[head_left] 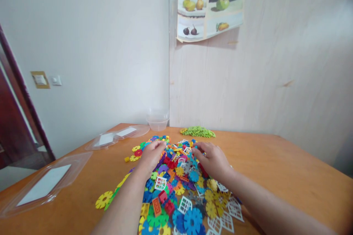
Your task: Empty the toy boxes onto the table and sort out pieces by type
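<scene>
A heap of colourful plastic toy pieces (pixel 171 176) spreads over the table between my forearms. My left hand (pixel 153 152) is at the heap's far left side, fingers curled in and closed; whatever they hold is hidden. Across from it, my right hand (pixel 213 157) reaches over the far right side, its fingers bent and the thumb a little apart, with no held piece visible. In the heap are building bricks such as an orange brick (pixel 156 206), notched snowflake discs such as a blue disc (pixel 192 221), and white lattice windows such as this window piece (pixel 185 205).
Green pieces (pixel 198 131) lie in a separate pile at the back of the wooden table (pixel 264 169). Clear plastic bowls (pixel 157 120) stand stacked by the wall. Flat clear lids with white labels, including a large lid (pixel 45 185), lie along the left edge.
</scene>
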The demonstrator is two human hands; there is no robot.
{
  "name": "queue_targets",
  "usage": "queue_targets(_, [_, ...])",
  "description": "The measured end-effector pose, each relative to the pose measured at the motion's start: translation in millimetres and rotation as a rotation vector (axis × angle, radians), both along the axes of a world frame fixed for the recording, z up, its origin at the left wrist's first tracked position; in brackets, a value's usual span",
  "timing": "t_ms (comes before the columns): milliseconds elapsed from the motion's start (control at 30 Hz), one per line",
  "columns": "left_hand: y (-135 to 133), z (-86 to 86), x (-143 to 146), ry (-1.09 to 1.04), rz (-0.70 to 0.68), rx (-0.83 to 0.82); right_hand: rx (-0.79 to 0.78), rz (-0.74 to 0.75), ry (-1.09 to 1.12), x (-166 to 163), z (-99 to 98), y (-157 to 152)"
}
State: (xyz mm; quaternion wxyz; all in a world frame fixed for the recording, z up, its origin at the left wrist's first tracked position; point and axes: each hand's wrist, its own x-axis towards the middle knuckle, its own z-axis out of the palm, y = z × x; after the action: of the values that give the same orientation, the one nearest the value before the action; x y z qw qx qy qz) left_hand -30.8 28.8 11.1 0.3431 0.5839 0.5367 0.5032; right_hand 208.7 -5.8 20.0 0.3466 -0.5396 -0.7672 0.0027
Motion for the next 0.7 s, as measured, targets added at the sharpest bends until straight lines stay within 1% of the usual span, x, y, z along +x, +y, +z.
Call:
queue_targets(167, [-4.6,4.9,2.7,-0.018,0.005,0.000,-0.102,0.039,0.152,2.0,-3.9,3.1])
queue_targets(333, [-4.6,5.8,2.9,-0.022,-0.026,0.014,-0.153,0.083,0.266,1.0,-6.0,6.0])
queue_targets(500, [-5.8,7.2,5.7,-0.024,-0.124,0.045,-0.188,0.113,0.350,0.3,-5.6,3.7])
queue_targets(700, [-15.0,11.3,13.2,-0.009,-0.264,0.029,-0.193,0.130,0.375,-1.3,-7.6,-3.4])
